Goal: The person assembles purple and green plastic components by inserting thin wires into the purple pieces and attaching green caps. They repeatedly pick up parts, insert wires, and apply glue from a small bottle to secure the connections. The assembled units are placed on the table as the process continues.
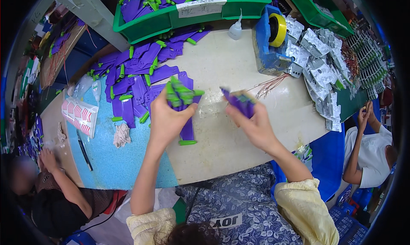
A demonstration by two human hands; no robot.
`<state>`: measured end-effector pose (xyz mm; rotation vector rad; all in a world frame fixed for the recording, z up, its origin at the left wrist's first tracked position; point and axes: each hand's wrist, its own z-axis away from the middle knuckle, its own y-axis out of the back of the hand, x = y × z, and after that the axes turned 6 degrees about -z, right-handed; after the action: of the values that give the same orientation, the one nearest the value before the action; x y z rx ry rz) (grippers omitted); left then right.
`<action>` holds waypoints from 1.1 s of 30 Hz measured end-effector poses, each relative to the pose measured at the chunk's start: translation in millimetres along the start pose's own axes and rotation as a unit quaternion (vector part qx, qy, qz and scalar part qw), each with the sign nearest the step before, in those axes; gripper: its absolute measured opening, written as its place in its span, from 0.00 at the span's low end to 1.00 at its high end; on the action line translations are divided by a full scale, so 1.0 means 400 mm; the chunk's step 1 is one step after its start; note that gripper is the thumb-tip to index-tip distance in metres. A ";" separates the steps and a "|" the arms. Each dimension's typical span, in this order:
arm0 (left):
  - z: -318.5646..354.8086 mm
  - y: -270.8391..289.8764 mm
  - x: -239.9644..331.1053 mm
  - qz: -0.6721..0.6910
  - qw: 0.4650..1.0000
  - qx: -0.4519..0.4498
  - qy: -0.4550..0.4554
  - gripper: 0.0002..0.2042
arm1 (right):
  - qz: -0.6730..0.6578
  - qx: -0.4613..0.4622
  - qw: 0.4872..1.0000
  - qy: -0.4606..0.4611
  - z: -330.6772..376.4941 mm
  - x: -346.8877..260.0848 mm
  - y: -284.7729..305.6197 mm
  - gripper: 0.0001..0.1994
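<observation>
My left hand (165, 117) is closed round a bunch of green-ended purple plastic pieces (178, 93), held above the table at the pile's right edge. To its right, my right hand (256, 127) pinches a purple piece (240, 105), which motion blurs. Between and below the hands lies another purple piece with a green end (187, 130). A loose pile of such purple and green pieces (139, 89) spreads out to the left. Behind it stands a long green bin (166, 19) heaped with more of them.
At the back are a white squeeze bottle (235, 30) and a blue tape dispenser (265, 59). Thin wires (272, 83) and stacked metal parts (318, 70) lie right, above a blue tub (329, 153). A crumpled rag (122, 135) rests left. Co-workers sit on both sides.
</observation>
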<state>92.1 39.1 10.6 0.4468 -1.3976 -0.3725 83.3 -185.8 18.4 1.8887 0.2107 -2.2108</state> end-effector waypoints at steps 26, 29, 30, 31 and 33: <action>0.139 -0.037 -0.036 0.382 0.907 -0.017 0.174 0.19 | 0.393 0.072 0.897 0.187 -0.102 0.093 0.333 0.12; 0.126 -0.014 -0.018 0.418 0.896 -0.006 0.151 0.24 | 0.356 0.060 0.920 0.153 -0.042 0.056 0.328 0.18; 0.153 -0.017 -0.011 0.473 0.861 -0.043 0.181 0.25 | 0.338 0.053 0.928 0.145 -0.006 0.048 0.326 0.19; 0.187 -0.035 0.013 0.524 0.821 -0.081 0.212 0.25 | 0.349 0.020 0.927 0.138 0.028 0.053 0.333 0.19; 0.236 -0.099 0.054 0.599 0.733 -0.157 0.280 0.27 | 0.368 -0.048 0.920 0.125 0.073 0.064 0.351 0.19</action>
<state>1.9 -13.5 19.7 -0.6294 -0.7530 0.5677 88.5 -330.6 3.3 1.7875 -0.3042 -1.4345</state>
